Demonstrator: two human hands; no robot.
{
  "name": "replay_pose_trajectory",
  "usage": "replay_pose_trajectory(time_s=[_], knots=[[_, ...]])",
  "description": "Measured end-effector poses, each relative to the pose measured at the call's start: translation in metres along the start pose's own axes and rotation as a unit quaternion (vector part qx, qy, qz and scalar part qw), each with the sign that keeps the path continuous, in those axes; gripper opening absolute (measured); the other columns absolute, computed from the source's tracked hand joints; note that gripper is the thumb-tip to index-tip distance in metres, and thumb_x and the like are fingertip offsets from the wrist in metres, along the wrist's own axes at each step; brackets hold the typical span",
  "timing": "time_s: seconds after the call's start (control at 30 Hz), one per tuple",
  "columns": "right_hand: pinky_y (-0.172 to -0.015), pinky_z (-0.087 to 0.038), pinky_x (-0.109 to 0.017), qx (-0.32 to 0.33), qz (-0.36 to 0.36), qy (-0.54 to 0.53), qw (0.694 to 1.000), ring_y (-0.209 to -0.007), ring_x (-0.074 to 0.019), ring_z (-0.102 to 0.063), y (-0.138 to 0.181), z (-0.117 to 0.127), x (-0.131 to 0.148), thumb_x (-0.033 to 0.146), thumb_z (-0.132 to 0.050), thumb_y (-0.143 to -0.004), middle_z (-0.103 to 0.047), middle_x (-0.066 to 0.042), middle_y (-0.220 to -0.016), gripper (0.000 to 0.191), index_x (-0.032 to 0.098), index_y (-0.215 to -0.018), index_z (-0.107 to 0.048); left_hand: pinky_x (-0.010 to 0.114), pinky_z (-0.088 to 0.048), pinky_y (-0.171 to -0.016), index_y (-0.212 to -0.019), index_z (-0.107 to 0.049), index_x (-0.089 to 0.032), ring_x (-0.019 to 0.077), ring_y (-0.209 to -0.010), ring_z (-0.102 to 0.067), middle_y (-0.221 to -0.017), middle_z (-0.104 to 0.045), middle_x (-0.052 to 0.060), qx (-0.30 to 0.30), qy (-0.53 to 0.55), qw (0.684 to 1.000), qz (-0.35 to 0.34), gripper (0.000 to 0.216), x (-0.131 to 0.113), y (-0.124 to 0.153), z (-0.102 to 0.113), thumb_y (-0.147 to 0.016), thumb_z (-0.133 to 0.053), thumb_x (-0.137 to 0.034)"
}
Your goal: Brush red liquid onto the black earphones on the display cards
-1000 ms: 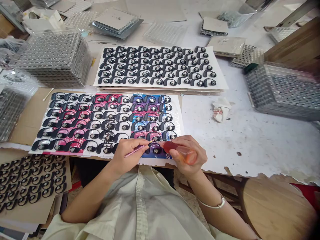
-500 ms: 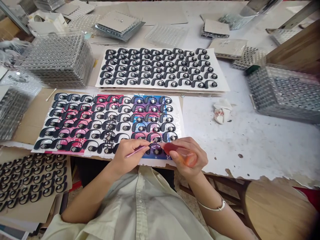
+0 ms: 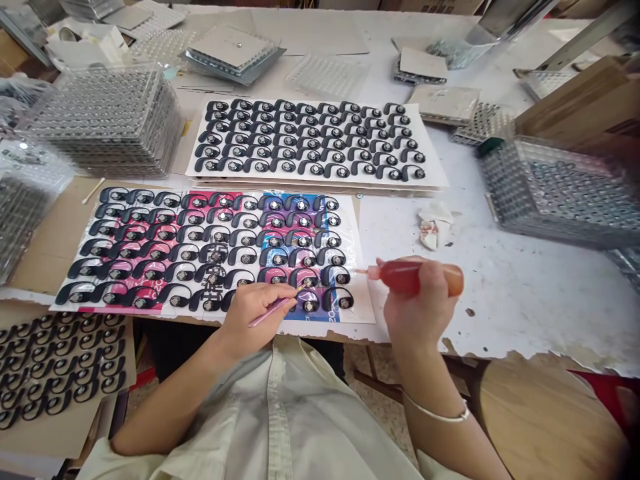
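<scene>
Nearest: a pale shirt (image 3: 280,413) and a thin bangle (image 3: 435,415) on the right wrist are seen at the bottom edge. A wooden stool (image 3: 545,413) sits low right, and a card (image 3: 60,427) loaded with black pieces sits low left.
Left grip: the left hand (image 3: 253,310) is closed pencil-fashion on a pink stick (image 3: 273,310), and its tip is set down among the front-row pieces.
Right grip: the right hand (image 3: 413,313) is wrapped shut round a red bottle (image 3: 415,277). It is held level just off the sheet's right edge, with the nozzle aimed left at the rows but clear of them.
Step in hand: by the look of it, one ear-hook piece (image 3: 310,303) is being worked with the stick tip while the bottle is held to the side.
Where it lies: on the printed sheet (image 3: 361,300), pink and blue, at the near edge of the desk (image 3: 500,293), front row, right of centre.
How it looks: a black curved hook with a round shiny centre. The pieces are packed row on row, neighbours almost touching.
Next move calls for: a steady tip and a fine aim with the nozzle, it is judged. The pieces are set so closely that a neighbour is easily nudged.
Middle: a crumpled tissue (image 3: 434,227) is seen on the bare top, right of the sheet.
Farther: a white sheet (image 3: 434,167) is filled with the same black pieces.
Farthest: clear trays are stacked at left (image 3: 105,120) and at right (image 3: 560,193).
</scene>
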State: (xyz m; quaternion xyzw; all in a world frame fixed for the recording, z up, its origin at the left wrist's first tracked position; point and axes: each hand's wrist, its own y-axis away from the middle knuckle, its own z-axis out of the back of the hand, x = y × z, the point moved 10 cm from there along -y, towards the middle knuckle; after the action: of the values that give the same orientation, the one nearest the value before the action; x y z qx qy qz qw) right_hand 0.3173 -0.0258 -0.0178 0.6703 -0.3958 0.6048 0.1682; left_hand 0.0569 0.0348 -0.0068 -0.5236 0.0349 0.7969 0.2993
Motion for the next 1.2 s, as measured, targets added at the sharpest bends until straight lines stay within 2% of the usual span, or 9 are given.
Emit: replay_pose_trajectory(time_s=[0.07, 0.13, 0.27, 0.4, 0.5, 0.8, 0.93, 1.1, 1.2], knots=[[-0.068, -0.060, -0.043, 0.010, -0.069, -0.036, 0.997, -0.064, -0.0188, -0.069, -0.012, 0.006, -0.018, 0.038, -0.059, -0.083, -0.058, 0.006, -0.057, 0.022, 0.023, -0.068, -0.052, 0.028, -0.058, -0.077, -0.089, -0.071, -0.020, 0.0188, -0.082, -0.072, -0.090, -0.075, 0.005, -0.018, -0.001, 1.000, -0.017, 0.010, -0.004, 0.001, 0.003, -0.085, -0.063, -0.018], [-0.075, -0.061, -0.045, 0.046, -0.107, -0.046, 0.992, -0.079, -0.0211, -0.072, -0.016, 0.005, -0.030, 0.040, -0.059, -0.083, -0.061, 0.006, -0.062, 0.022, 0.024, -0.070, -0.052, 0.028, -0.058, -0.076, -0.090, -0.071, -0.019, 0.0188, -0.081, -0.072, -0.089, -0.075, 0.005, -0.045, -0.001, 0.999, -0.024, 0.010, -0.006, 0.001, 0.010, -0.085, -0.063, -0.018], [-0.083, -0.060, -0.042, 0.111, -0.115, -0.022, 0.987, -0.098, -0.0242, -0.070, -0.006, -0.007, -0.032, 0.040, -0.067, -0.078, -0.066, 0.002, -0.071, 0.022, 0.021, -0.068, -0.060, 0.025, -0.057, -0.070, -0.089, -0.073, -0.018, 0.0172, -0.075, -0.071, -0.084, -0.075, 0.004, -0.100, -0.011, 0.995, 0.015, 0.009, 0.002, 0.002, 0.025, -0.082, -0.066, -0.018], [-0.081, -0.060, -0.041, 0.133, -0.107, -0.008, 0.985, -0.093, -0.0250, -0.070, 0.001, -0.014, -0.026, 0.037, -0.071, -0.075, -0.068, -0.001, -0.073, 0.019, 0.021, -0.068, -0.064, 0.023, -0.058, -0.067, -0.086, -0.074, -0.018, 0.0162, -0.072, -0.071, -0.084, -0.075, 0.003, -0.131, 0.007, 0.986, 0.105, 0.009, 0.022, 0.006, 0.036, -0.079, -0.068, -0.019], [-0.078, -0.061, -0.042, 0.140, -0.115, -0.014, 0.983, -0.092, -0.0259, -0.070, 0.003, -0.014, -0.026, 0.038, -0.069, -0.076, -0.067, -0.003, -0.071, 0.020, 0.020, -0.069, -0.066, 0.021, -0.058, -0.063, -0.086, -0.075, -0.017, 0.0155, -0.069, -0.070, -0.082, -0.075, 0.003, -0.140, 0.022, 0.981, 0.135, 0.010, 0.029, 0.010, 0.042, -0.079, -0.069, -0.021], [-0.080, -0.061, -0.047, 0.154, -0.095, -0.035, 0.983, -0.096, -0.0258, -0.070, 0.006, -0.003, -0.023, 0.037, -0.057, -0.086, -0.066, -0.001, -0.074, 0.021, 0.022, -0.075, -0.067, 0.022, -0.057, -0.064, -0.087, -0.074, -0.018, 0.0152, -0.067, -0.069, -0.081, -0.075, 0.003, -0.123, -0.001, 0.982, 0.141, 0.011, 0.038, 0.017, 0.048, -0.081, -0.068, -0.024], [-0.078, -0.063, -0.045, 0.195, -0.075, -0.007, 0.978, -0.097, -0.0268, -0.070, 0.001, -0.007, -0.017, 0.037, -0.056, -0.086, -0.066, -0.003, -0.073, 0.021, 0.023, -0.076, -0.068, 0.022, -0.057, -0.069, -0.088, -0.073, -0.017, 0.0147, -0.072, -0.070, -0.086, -0.075, 0.003, -0.115, -0.001, 0.986, 0.120, 0.010, 0.034, 0.016, 0.045, -0.081, -0.068, -0.023], [-0.080, -0.062, -0.044, 0.216, -0.103, 0.011, 0.971, -0.096, -0.0259, -0.070, 0.013, -0.012, -0.014, 0.034, -0.055, -0.087, -0.067, -0.003, -0.073, 0.020, 0.023, -0.076, -0.068, 0.020, -0.056, -0.068, -0.088, -0.073, -0.018, 0.0136, -0.073, -0.070, -0.087, -0.075, 0.002, -0.105, -0.012, 0.989, 0.108, 0.009, 0.029, 0.019, 0.045, -0.082, -0.066, -0.020], [-0.082, -0.061, -0.048, 0.216, -0.130, -0.008, 0.968, -0.094, -0.0275, -0.070, 0.024, -0.009, -0.011, 0.039, -0.059, -0.084, -0.066, -0.003, -0.072, 0.020, 0.023, -0.076, -0.069, 0.021, -0.056, -0.069, -0.088, -0.072, -0.018, 0.0140, -0.074, -0.070, -0.086, -0.074, 0.002, -0.100, -0.025, 0.990, 0.101, 0.008, 0.027, 0.022, 0.048, -0.082, -0.066, -0.018]])
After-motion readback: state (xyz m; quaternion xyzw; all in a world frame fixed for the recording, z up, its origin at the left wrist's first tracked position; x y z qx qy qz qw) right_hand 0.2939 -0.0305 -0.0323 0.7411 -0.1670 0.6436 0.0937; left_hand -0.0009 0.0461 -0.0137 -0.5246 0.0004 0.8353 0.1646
